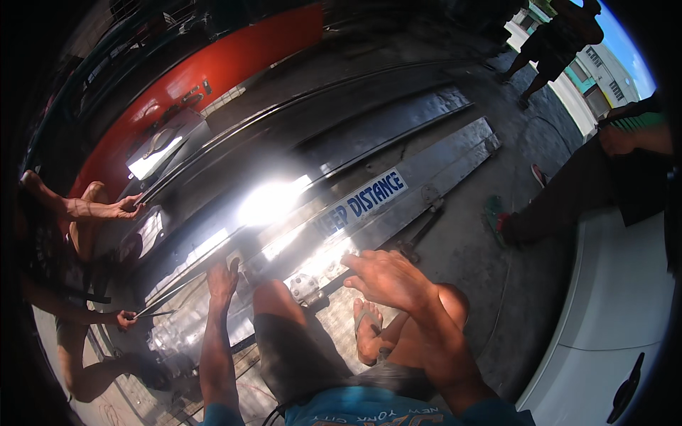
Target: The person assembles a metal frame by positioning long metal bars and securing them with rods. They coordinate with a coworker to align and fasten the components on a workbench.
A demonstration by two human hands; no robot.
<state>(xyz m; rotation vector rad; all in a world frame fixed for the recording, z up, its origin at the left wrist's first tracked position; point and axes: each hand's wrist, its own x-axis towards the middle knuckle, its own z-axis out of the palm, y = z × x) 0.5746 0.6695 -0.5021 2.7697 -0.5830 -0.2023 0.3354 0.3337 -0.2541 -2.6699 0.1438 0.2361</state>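
A long silvery metal beam (pixel 455 160) with a lettered white-and-blue sticker (pixel 366 202) lies slantwise in front of me. Near its left part, my left hand (pixel 222 282) reaches over the metal, fingers stretched forward and thumb apart; the fingertips are partly lost in the glare. My right hand (pixel 389 278) hovers by the beam's near edge, fingers half bent and apart from the thumb, with nothing visible in it. A round metal fitting (pixel 305 287) sits on the near edge between my hands. From a co-worker's hand (pixel 126 319), a thin long strip (pixel 174 290) runs toward my left hand.
Beyond the beam lie dark metal panels (pixel 398 128) and a red panel (pixel 213 67). Another co-worker's hand (pixel 129 206) is at the left. A white vehicle door (pixel 597 319) stands at my right, near a person's leg (pixel 550 199). Someone stands at the far right (pixel 558 42).
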